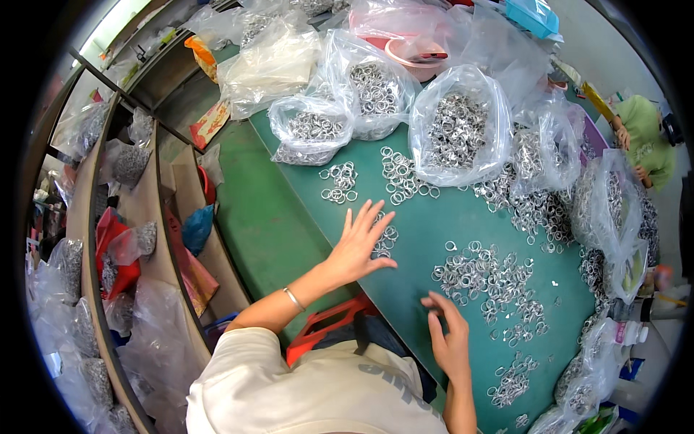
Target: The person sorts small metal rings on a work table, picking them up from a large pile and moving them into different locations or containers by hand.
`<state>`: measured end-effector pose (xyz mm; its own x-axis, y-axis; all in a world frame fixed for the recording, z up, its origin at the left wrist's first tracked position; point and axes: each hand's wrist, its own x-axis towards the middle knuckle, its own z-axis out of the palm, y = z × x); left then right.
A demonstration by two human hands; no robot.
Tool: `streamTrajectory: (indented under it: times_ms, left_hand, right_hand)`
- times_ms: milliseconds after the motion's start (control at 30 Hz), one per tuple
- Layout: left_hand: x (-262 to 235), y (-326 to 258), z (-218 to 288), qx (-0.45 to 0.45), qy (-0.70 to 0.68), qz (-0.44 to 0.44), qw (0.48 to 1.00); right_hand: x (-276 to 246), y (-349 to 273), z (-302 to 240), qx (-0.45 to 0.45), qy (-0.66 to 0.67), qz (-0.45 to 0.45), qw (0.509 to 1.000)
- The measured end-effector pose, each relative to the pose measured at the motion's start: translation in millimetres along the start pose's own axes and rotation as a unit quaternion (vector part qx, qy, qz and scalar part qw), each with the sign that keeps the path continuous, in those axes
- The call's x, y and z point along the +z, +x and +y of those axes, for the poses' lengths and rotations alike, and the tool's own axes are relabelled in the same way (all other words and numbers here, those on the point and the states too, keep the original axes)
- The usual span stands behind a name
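Head view: a person sits at a green worktop (434,224) covered with many small metal rings.
Left hand: the left hand (359,242) lies flat with fingers spread wide, palm down, on a small pile of rings (385,239) near the left edge of the worktop; it pinches nothing.
Right hand: the right hand (450,340) is near the front edge of the worktop, fingers half curled, the fingertips (431,304) touching the worktop just beside the big scatter of rings (488,278); I cannot tell if a ring is between the fingers.
Bracelet: a thin silver bracelet (293,298) is around the left wrist.
Rings further away: two small groups of rings (340,182) and (402,177) lie beyond the left hand, in front of the bags; one more group (512,380) lies at the right of the right hand.
Bags: clear plastic bags full of rings stand at the far side, one large bag (457,130) in the middle, smaller ones (311,129) and (376,87) at the left; more bags (611,202) are along the right edge.
Bowl: a pink bowl (418,54) sits behind the bags.
Left side: wooden shelves (170,210) with bags and red things are well apart from the worktop.
Other person: a person in a green shirt (647,137) is at the far right corner.
Stool: a red stool (329,325) shows under the left forearm.
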<state>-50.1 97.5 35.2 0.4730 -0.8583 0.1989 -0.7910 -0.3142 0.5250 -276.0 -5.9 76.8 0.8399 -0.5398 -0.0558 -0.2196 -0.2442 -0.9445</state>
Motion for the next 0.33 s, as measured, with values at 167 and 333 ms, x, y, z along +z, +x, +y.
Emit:
streamTrajectory:
  times_ms: [167, 333]
  left_hand:
    - [17, -3, -6, 0.035, 0.003, -0.011, 0.999]
    - [22, -17, -4, -0.002, -0.108, -0.005, 0.994]
  right_hand:
    - [34, 39, 9, 0.016, 0.092, -0.008, 0.996]
    - [64, 72, 26, -0.064, 0.042, 0.065, 0.995]
